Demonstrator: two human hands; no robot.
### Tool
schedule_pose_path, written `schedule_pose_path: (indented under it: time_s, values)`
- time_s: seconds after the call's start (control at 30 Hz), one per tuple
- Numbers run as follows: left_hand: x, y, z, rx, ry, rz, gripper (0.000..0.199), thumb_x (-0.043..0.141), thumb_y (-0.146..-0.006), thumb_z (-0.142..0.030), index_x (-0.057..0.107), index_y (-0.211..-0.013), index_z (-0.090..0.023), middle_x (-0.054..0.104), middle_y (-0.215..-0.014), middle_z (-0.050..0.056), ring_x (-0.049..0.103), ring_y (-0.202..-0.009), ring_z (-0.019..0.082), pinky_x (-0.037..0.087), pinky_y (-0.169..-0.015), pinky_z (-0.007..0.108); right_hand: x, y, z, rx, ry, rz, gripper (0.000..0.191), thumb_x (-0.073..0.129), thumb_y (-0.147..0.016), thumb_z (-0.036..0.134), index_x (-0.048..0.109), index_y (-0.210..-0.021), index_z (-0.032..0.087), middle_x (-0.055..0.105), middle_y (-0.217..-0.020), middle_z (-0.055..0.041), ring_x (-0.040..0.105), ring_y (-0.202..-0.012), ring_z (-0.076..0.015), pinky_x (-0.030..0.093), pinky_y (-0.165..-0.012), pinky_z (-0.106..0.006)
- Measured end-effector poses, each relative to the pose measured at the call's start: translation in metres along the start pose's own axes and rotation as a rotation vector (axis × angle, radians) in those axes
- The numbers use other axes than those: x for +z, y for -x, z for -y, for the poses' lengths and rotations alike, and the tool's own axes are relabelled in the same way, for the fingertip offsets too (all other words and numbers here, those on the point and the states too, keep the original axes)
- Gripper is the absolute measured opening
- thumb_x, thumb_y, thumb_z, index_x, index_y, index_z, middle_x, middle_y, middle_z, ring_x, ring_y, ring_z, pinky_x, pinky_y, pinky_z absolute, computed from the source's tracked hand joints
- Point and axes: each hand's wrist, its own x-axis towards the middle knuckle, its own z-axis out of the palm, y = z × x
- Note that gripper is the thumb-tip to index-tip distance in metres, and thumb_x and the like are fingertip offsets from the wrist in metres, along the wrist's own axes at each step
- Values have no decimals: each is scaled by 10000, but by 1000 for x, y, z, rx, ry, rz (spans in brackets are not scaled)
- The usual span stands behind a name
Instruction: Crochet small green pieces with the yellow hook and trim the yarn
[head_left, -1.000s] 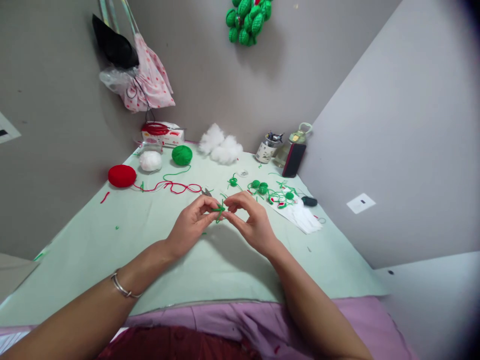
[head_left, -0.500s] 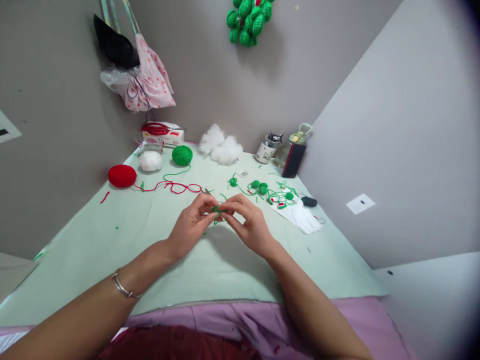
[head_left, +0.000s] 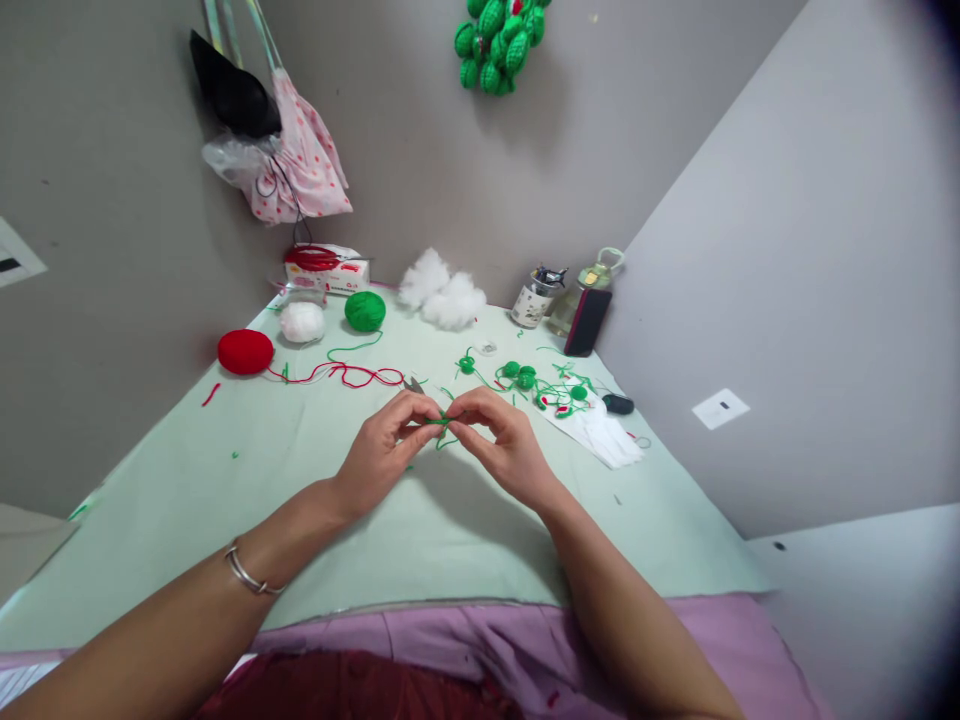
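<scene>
Over the middle of the table, my left hand [head_left: 386,440] and my right hand [head_left: 504,440] meet with fingertips pinched on a small piece of green yarn [head_left: 442,421]. A loose green strand hangs just below the fingertips. Much of the piece is hidden by my fingers, so its exact form cannot be made out. Dark pointed scissor tips [head_left: 413,386] show just beyond my left hand. Small green crocheted pieces [head_left: 526,377] with trailing yarn lie on the table beyond my right hand.
A red yarn ball [head_left: 245,352], a white yarn ball [head_left: 301,322] and a green yarn ball [head_left: 365,311] sit at the back left. White stuffing [head_left: 450,297] lies by the wall. A phone [head_left: 588,322] leans on a bottle [head_left: 598,272] beside a pen holder [head_left: 532,302].
My right hand has shifted slightly to the right and its fingers have drawn up. The green yarn piece and its hanging strand have moved a little to the right between my fingertips.
</scene>
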Motion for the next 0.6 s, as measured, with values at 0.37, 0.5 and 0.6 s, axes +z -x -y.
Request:
schedule_pose_path:
  time_s: [0.37, 0.5, 0.6]
  values:
    - [-1, 1, -1, 51, -42, 5, 15, 644, -962, -221, 659, -961, -225, 607, -991, 33, 619, -958, 176, 548, -834, 315, -1, 0, -1, 141, -142, -4, 109, 685, -931, 316, 682, -935, 207, 675, -870, -22, 670, -774, -140, 556, -740, -290]
    - [-1, 1, -4, 59, -70, 14, 34, 638, -961, -208, 669, -966, -220, 626, -990, 38, 630, -940, 175, 551, -820, 312, -5, -1, 0, 171, -135, -47, 136, 633, -964, 312, 697, -922, 200, 670, -853, -22, 662, -771, -137, 543, -733, -284]
    - [-1, 2, -3, 59, -92, 14, 32, 643, -954, -206, 671, -955, -220, 630, -988, 38, 628, -931, 172, 551, -806, 303, -4, -1, -1, 56, 9, -45, 77, 661, -948, 271, 709, -919, 218, 676, -892, -34, 650, -809, -149, 536, -746, -293]
